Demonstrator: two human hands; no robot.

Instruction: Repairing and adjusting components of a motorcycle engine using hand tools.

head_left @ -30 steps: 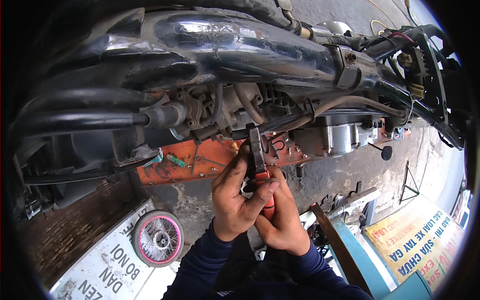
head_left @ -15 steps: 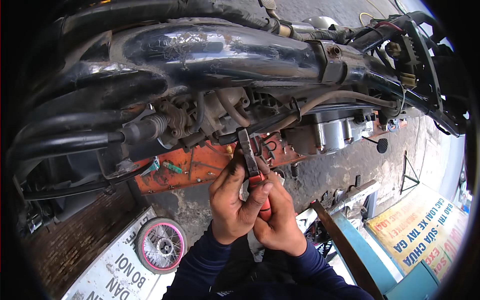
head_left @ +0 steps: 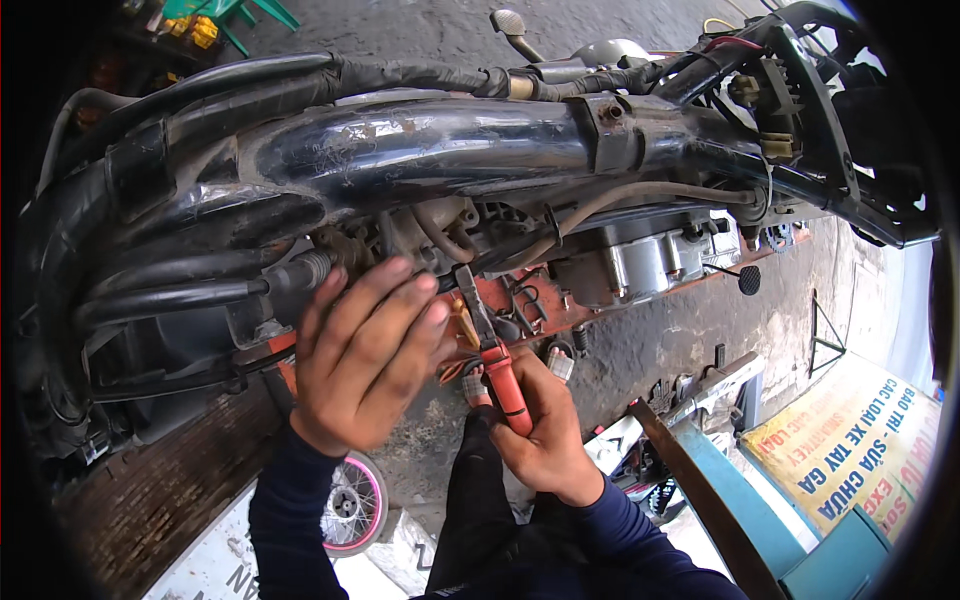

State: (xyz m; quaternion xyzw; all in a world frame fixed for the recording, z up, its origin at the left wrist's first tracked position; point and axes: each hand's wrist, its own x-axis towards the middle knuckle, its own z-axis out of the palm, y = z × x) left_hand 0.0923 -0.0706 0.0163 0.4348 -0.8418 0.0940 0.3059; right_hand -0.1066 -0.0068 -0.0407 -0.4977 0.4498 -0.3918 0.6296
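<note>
My right hand (head_left: 543,430) grips a pair of red-handled pliers (head_left: 508,388). The metal jaws point up and away from me, with their tip against or just below a dark hose under the motorcycle frame (head_left: 440,140). To the left of the pliers, my left hand (head_left: 365,365) is raised, its fingers stretched out and holding nothing. It covers part of the black rubber-booted fitting and the metal engine parts behind it. A brown hose (head_left: 640,200) runs along the frame to the right, above the silver engine cover (head_left: 645,268).
Below the motorcycle is an orange-red metal platform (head_left: 560,322) with small parts on it. A pink-rimmed wheel (head_left: 350,505) lies at lower left. A blue-green metal stand (head_left: 715,490) and a yellowish sign (head_left: 850,450) are at lower right. A green stool (head_left: 240,15) stands at the far left.
My left hand has let go of the pliers, moved left and opened. The right hand still holds them. The whole view has shifted slightly.
</note>
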